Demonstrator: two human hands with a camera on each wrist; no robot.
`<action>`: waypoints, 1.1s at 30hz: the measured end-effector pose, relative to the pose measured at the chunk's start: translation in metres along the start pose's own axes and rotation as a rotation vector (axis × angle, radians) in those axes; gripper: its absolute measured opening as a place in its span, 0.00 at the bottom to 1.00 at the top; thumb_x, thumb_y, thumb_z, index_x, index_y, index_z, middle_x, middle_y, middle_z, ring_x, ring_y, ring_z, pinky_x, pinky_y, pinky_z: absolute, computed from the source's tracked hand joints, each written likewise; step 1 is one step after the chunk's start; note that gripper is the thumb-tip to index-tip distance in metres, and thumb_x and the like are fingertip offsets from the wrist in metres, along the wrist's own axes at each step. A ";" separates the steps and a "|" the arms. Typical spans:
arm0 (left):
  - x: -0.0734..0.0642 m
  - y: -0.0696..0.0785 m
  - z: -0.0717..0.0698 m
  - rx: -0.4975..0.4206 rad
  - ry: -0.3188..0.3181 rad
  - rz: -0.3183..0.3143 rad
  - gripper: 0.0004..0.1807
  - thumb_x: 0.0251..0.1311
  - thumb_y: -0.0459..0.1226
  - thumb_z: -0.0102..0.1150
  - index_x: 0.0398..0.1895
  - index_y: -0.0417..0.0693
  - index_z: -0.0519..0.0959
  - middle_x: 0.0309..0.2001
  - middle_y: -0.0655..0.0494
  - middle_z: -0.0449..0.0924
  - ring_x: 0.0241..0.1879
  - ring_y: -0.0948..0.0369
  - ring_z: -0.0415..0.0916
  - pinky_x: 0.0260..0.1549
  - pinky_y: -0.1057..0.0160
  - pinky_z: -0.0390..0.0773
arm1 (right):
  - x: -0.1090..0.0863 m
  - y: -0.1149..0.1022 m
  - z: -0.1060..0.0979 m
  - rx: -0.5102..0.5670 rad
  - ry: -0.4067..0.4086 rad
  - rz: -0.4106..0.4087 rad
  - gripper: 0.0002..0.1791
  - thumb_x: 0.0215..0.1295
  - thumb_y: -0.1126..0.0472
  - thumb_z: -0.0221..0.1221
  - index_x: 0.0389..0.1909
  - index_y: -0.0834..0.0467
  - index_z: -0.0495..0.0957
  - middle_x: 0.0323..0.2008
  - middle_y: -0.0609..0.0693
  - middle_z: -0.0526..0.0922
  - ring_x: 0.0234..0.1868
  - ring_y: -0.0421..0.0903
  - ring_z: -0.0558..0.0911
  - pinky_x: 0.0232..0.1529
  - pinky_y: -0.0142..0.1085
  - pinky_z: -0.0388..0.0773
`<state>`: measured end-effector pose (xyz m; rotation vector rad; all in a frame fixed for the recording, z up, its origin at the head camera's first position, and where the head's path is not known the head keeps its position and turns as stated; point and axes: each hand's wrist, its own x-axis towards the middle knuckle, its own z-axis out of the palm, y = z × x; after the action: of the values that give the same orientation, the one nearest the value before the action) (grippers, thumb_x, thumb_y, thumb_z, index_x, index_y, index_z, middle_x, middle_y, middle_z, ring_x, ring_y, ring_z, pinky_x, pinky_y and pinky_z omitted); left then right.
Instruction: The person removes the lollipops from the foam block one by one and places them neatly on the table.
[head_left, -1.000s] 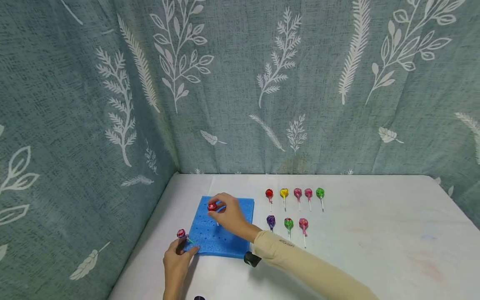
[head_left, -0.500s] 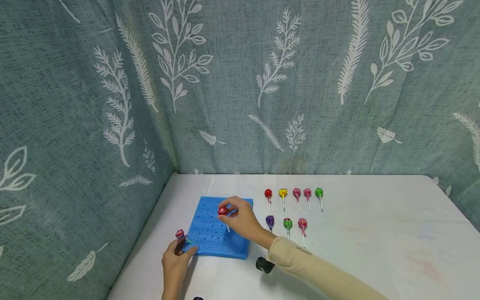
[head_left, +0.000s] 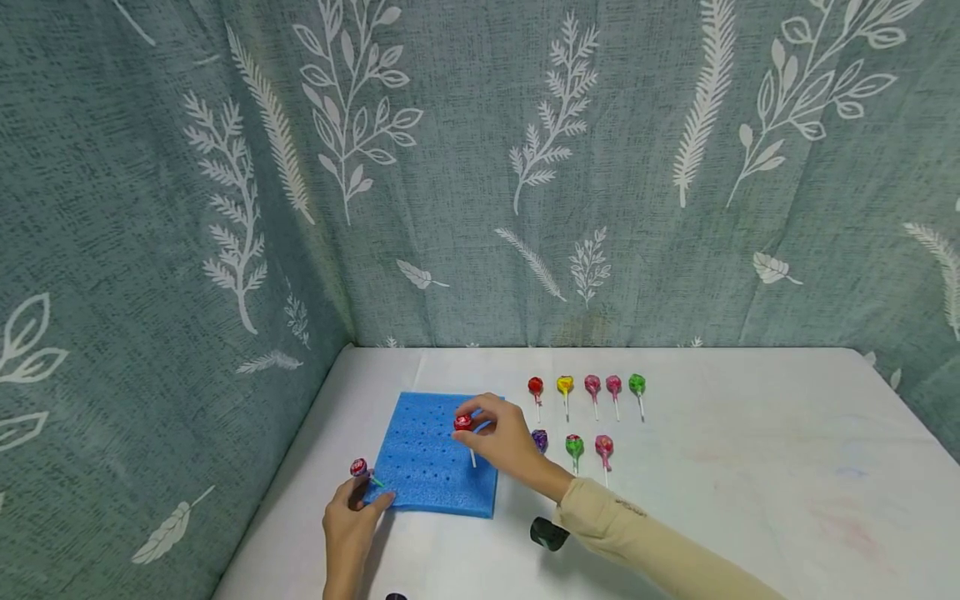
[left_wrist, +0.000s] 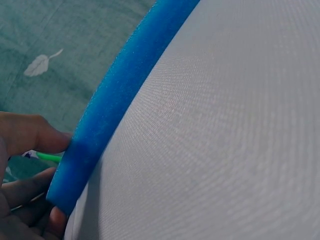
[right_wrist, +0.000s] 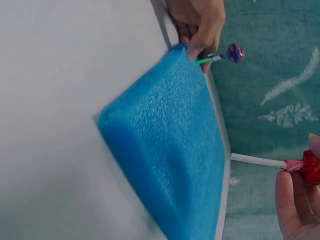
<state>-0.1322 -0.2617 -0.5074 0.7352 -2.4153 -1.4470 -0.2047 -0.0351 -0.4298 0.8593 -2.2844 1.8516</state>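
A blue foam board (head_left: 442, 492) dotted with small holes lies at the left of the white table. My left hand (head_left: 348, 512) grips its near left corner, the thumb on top in the left wrist view. Beside that thumb a purple-and-red lollipop (head_left: 359, 467) stands tilted in the foam on a green stick (left_wrist: 48, 157). Between thumb and fingers my right hand (head_left: 506, 437) pinches a red lollipop (head_left: 462, 422) by its wrapped head. Its white stick (right_wrist: 257, 160) points down over the board's right side, the tip free in the right wrist view.
Right of the board lie two rows of lollipops: red (head_left: 536, 386), yellow (head_left: 566, 385), pink and green (head_left: 637, 383) behind; purple (head_left: 539, 440), green (head_left: 574, 446) and pink (head_left: 603, 446) in front. A leaf-patterned green curtain (head_left: 480, 167) borders the table's back and left.
My right hand has carried the red lollipop rightward and slightly nearer, from the board's back left part to its right side. The left hand has kept its hold on the corner.
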 end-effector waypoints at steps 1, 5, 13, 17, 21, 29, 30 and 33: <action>0.000 0.000 0.000 -0.002 -0.002 -0.002 0.32 0.43 0.38 0.65 0.54 0.38 0.67 0.54 0.38 0.67 0.54 0.45 0.61 0.52 0.48 0.62 | 0.000 0.006 -0.001 0.005 0.003 0.000 0.11 0.50 0.65 0.62 0.37 0.55 0.76 0.37 0.51 0.76 0.33 0.44 0.79 0.32 0.34 0.78; 0.000 0.000 -0.001 -0.010 -0.005 -0.008 0.32 0.43 0.38 0.64 0.54 0.37 0.66 0.54 0.38 0.66 0.54 0.45 0.61 0.53 0.48 0.62 | -0.001 0.022 -0.007 0.041 0.013 0.007 0.12 0.50 0.62 0.63 0.37 0.52 0.76 0.36 0.47 0.76 0.33 0.41 0.79 0.32 0.33 0.78; 0.000 0.001 -0.001 -0.001 -0.006 -0.005 0.32 0.44 0.38 0.64 0.54 0.37 0.67 0.54 0.38 0.66 0.55 0.44 0.61 0.53 0.48 0.62 | -0.008 0.007 -0.026 0.067 0.049 0.044 0.12 0.49 0.66 0.63 0.37 0.57 0.76 0.36 0.55 0.77 0.34 0.49 0.79 0.31 0.37 0.77; 0.000 0.001 0.000 0.005 0.005 -0.009 0.31 0.44 0.38 0.64 0.54 0.38 0.67 0.55 0.38 0.66 0.54 0.45 0.61 0.53 0.48 0.62 | -0.012 -0.002 -0.034 0.061 0.053 0.052 0.12 0.49 0.68 0.62 0.37 0.60 0.76 0.36 0.58 0.76 0.34 0.52 0.79 0.32 0.35 0.78; 0.000 0.002 0.000 -0.001 0.008 -0.007 0.31 0.44 0.37 0.64 0.54 0.38 0.67 0.54 0.39 0.66 0.54 0.45 0.61 0.53 0.48 0.62 | -0.014 -0.002 -0.040 0.048 0.067 0.067 0.12 0.49 0.68 0.62 0.37 0.60 0.76 0.35 0.58 0.77 0.33 0.52 0.79 0.31 0.34 0.78; -0.002 0.003 0.001 -0.004 -0.001 -0.013 0.32 0.44 0.38 0.64 0.54 0.38 0.67 0.55 0.39 0.66 0.55 0.45 0.60 0.54 0.48 0.61 | -0.020 -0.001 -0.055 0.048 0.095 0.117 0.12 0.50 0.68 0.61 0.37 0.62 0.76 0.37 0.59 0.76 0.35 0.52 0.78 0.31 0.33 0.78; -0.002 0.004 0.001 -0.004 -0.002 -0.013 0.32 0.44 0.38 0.64 0.54 0.37 0.67 0.55 0.38 0.65 0.55 0.45 0.60 0.54 0.48 0.61 | -0.020 -0.001 -0.057 0.043 0.100 0.127 0.12 0.50 0.68 0.61 0.37 0.61 0.76 0.37 0.59 0.76 0.35 0.52 0.78 0.31 0.32 0.78; -0.003 0.004 0.001 -0.010 0.001 -0.012 0.31 0.44 0.37 0.64 0.54 0.37 0.67 0.55 0.39 0.66 0.54 0.45 0.61 0.54 0.48 0.61 | -0.021 0.001 -0.062 0.040 0.126 0.154 0.11 0.50 0.68 0.62 0.37 0.60 0.76 0.36 0.57 0.77 0.35 0.52 0.78 0.32 0.31 0.77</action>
<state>-0.1314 -0.2582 -0.5045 0.7498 -2.4050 -1.4622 -0.2048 0.0296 -0.4224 0.5672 -2.3014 1.9572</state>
